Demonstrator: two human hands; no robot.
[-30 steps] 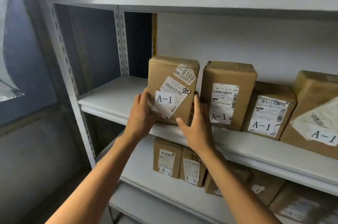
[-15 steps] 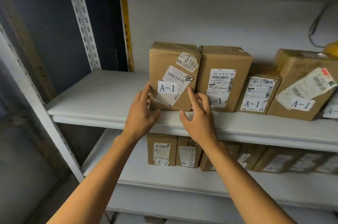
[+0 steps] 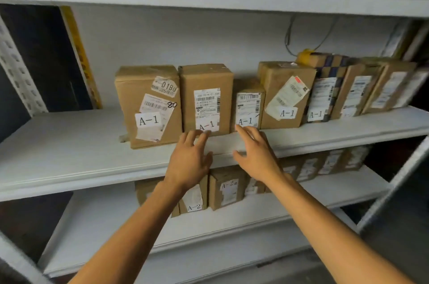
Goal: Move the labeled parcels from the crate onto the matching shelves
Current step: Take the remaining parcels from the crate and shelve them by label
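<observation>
White metal shelving fills the view against a pale wall; both bare arms reach up toward the middle shelf (image 3: 69, 144). The left hand (image 3: 189, 159) has relaxed, slightly spread fingers, the tips at the base of the second A-1 parcel (image 3: 206, 98); the right hand (image 3: 256, 153) is likewise loosely spread, holding nothing, the forefinger near the third A-1 parcel (image 3: 248, 107). The leftmost A-1 parcel (image 3: 148, 105) stands upright beside them, more cardboard parcels rowed rightward; the lower shelf (image 3: 97, 218) carries A-2 parcels (image 3: 227, 187).
</observation>
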